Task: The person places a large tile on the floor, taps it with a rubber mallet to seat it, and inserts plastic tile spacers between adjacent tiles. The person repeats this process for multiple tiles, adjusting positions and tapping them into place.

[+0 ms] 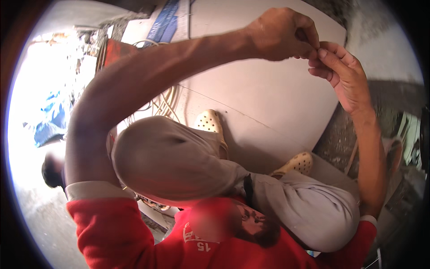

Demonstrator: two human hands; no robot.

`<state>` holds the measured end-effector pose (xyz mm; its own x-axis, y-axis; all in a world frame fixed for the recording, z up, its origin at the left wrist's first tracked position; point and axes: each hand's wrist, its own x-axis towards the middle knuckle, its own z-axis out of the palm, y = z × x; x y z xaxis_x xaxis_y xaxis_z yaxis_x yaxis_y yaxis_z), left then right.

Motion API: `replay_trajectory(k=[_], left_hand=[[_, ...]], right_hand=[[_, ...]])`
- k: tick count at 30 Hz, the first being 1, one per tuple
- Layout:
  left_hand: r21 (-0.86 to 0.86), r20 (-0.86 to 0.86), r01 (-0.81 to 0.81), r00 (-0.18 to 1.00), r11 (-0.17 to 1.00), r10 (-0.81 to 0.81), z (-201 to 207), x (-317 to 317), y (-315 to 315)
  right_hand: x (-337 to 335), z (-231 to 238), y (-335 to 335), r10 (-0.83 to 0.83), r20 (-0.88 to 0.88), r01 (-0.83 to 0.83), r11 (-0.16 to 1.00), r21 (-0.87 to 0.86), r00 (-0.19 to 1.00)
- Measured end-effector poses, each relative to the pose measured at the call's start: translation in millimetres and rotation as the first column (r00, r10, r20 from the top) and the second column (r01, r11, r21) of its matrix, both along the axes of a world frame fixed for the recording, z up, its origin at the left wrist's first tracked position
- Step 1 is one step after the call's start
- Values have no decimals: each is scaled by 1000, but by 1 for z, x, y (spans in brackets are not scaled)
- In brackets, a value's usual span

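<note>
Both my arms reach out over a large pale flat board (268, 94). My left hand (281, 35) is closed, its thumb and finger pinched together at the upper right. Its fingertips meet those of my right hand (348, 76), whose thumb presses against the index finger while the other fingers curl loosely. Anything between the fingertips is too small to make out. Below the hands, my feet in pale yellow clogs (209, 121) rest at the near part of the board, with my knees bent in grey trousers (174, 157).
Loose pale cables (168, 105) lie by the board's left side, close to an orange-red object (118, 53). Blue strips (164, 22) lie at the far left of the board. Another person's dark-haired head (52, 170) shows at the left. Rough dark ground (342, 134) borders the board's right edge.
</note>
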<state>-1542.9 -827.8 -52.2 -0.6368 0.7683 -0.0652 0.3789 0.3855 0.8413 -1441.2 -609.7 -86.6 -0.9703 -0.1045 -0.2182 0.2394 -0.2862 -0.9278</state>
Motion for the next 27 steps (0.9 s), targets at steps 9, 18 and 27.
replay_trajectory(k=[9,18,27], left_hand=[[155,519,-730,633,665,574,-144,50,-119],[30,-286,-905,399,424,871,-251,110,-189],[24,-207,-892,438,452,875,-267,133,-196]], right_hand=[[-103,-77,-120,440,264,-513,723,463,858],[-144,-207,-283,623,-30,-404,544,735,782],[-136,-233,-358,870,-293,-315,429,847,396]])
